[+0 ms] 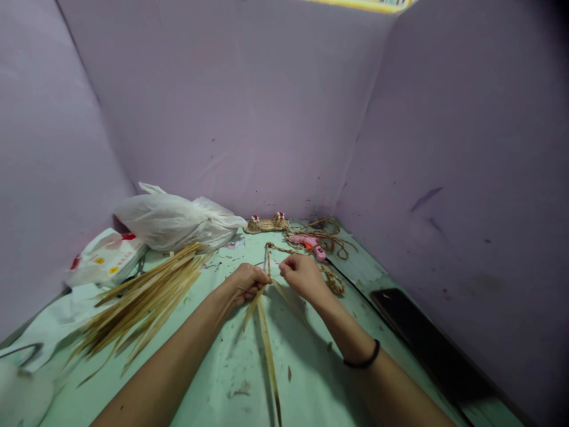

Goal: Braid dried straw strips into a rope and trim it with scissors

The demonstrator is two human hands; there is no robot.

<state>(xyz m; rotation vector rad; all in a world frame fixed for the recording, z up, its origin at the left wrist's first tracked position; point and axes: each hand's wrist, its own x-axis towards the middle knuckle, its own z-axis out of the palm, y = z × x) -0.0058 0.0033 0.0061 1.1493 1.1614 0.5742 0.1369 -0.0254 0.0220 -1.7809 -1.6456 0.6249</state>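
My left hand (248, 283) pinches a braided cord (268, 261) of dry fibre at its lower end. Loose flat strips (267, 344) hang from the pinch toward me over the green tabletop (213, 379). Just right of it, my right hand (299, 273) is raised with its fingers curled together; whether a thin strip lies between them is too small to make out. Beyond the hands, the cord bends to the right and passes behind my right hand. A dark band circles my right wrist.
Dry strips (146, 302) lie in a bundle at left, near a white plastic bag (178, 220) and a tissue pack (106, 258). A pink glue gun (311, 243), coiled cords (333, 280) and a woven piece (267, 225) sit behind. A dark phone-like slab (427, 338) lies right.
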